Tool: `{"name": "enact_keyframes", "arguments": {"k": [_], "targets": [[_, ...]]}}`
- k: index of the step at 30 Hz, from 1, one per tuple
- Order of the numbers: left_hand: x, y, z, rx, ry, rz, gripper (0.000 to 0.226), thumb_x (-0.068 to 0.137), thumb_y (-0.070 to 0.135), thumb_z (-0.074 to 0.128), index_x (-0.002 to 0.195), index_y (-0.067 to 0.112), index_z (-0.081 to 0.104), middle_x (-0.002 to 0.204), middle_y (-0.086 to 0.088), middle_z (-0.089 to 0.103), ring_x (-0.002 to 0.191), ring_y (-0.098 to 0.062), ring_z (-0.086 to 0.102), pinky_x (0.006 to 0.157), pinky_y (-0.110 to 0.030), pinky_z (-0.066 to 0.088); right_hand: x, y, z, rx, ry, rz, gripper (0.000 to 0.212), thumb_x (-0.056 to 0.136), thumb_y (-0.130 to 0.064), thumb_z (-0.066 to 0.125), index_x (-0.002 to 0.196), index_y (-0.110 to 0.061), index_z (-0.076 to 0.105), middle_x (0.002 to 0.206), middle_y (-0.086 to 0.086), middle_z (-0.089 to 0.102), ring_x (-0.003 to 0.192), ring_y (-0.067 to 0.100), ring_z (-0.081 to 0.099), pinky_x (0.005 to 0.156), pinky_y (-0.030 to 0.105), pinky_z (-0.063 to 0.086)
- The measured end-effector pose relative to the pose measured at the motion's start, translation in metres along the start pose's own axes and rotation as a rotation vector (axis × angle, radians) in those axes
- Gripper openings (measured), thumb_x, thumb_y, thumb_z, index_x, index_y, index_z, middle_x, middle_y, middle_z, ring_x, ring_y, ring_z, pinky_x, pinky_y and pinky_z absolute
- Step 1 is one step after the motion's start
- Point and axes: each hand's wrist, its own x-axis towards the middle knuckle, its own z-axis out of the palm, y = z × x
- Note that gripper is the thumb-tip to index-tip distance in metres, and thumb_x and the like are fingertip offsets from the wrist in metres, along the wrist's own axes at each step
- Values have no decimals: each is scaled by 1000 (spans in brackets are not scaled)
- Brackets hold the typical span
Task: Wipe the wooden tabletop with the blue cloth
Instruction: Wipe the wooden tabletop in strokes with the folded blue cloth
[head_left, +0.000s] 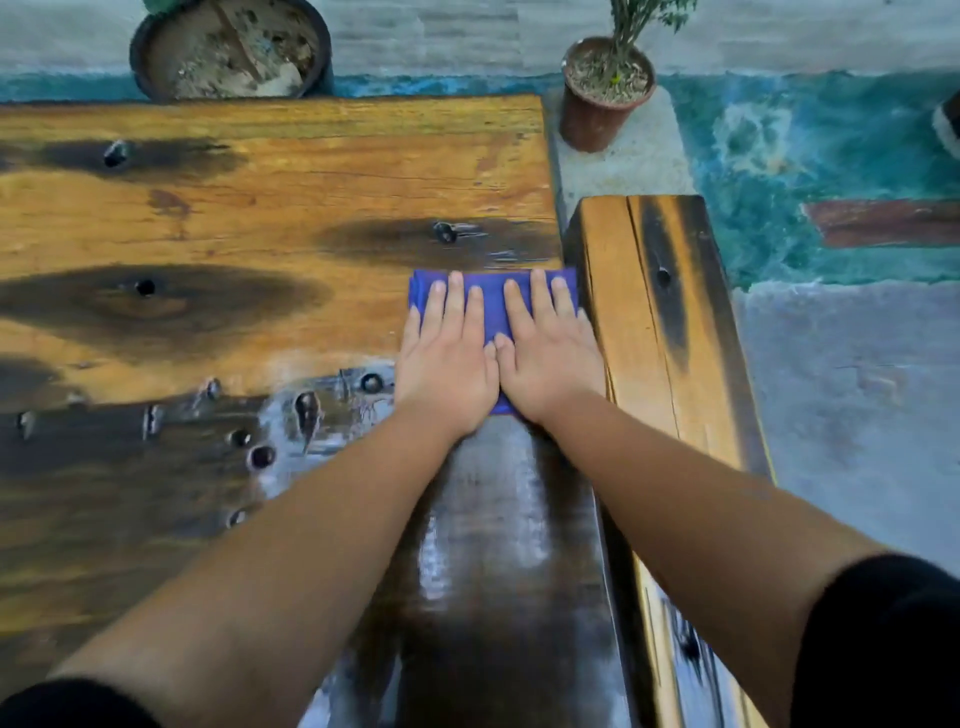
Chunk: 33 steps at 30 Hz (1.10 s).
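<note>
The blue cloth (492, 304) lies folded on the wooden tabletop (270, 208), close to its right edge. My left hand (448, 361) and my right hand (546, 358) rest side by side on the cloth, palms flat and fingers stretched forward, pressing it onto the wood. Only the cloth's far edge, a strip between my hands and a corner at my wrists show. A dark, glossy wet band (493, 525) runs on the wood from the cloth back toward me, between my forearms.
A wooden bench (657, 332) runs along the table's right side, just beside the cloth. A large dark pot of soil (231, 52) stands past the far edge. A small brown pot with a plant (605, 96) sits on a concrete block. Bolt heads and dark knots dot the left half.
</note>
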Motion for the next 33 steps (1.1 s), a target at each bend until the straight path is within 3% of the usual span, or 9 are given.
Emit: {"name": "enact_keyframes", "arguments": {"k": [15, 18, 21, 23, 26, 33], "targets": [[-324, 59, 37, -85, -227, -37, 65, 98, 40, 16, 154, 14, -5, 160, -7, -17, 146, -25, -17, 118, -45, -6, -336, -28, 35, -59, -201, 55, 64, 96, -50, 12, 153, -26, -5, 161, 2, -7, 148, 19, -10, 119, 43, 3], [-380, 61, 39, -122, -260, 28, 66, 96, 40, 23, 154, 11, 12, 161, -11, -2, 148, -28, -3, 118, -48, 6, -395, -36, 40, -49, -216, 79, 66, 95, -49, 23, 154, -24, 8, 161, 5, 5, 147, 20, -2, 118, 46, 12], [-403, 60, 40, -145, -260, 47, 65, 93, 40, 37, 150, 10, 29, 158, -14, 19, 146, -30, 17, 115, -51, 21, -415, -39, 44, -62, -206, 88, 66, 93, -47, 33, 152, -20, 25, 159, 8, 18, 146, 24, 13, 115, 48, 20], [-400, 59, 43, -132, -244, 46, 66, 94, 40, 37, 151, 11, 24, 159, -13, 15, 147, -29, 13, 116, -50, 15, -412, -40, 45, -70, -170, 81, 66, 92, -46, 34, 151, -18, 29, 157, 10, 23, 145, 26, 19, 113, 47, 19], [-398, 59, 45, -113, -259, 66, 65, 96, 41, 22, 153, 12, 6, 160, -11, -7, 147, -28, -10, 116, -48, -5, -413, -40, 49, -92, -171, 73, 66, 92, -46, 35, 152, -19, 25, 157, 10, 24, 145, 26, 19, 113, 47, 17], [-400, 57, 49, -144, -220, 58, 66, 94, 39, 33, 151, 9, 20, 160, -13, 13, 147, -29, 8, 116, -50, 12, -412, -43, 46, -92, -157, 92, 65, 94, -48, 27, 152, -21, 18, 159, 8, 17, 147, 24, 11, 116, 46, 14]]}}
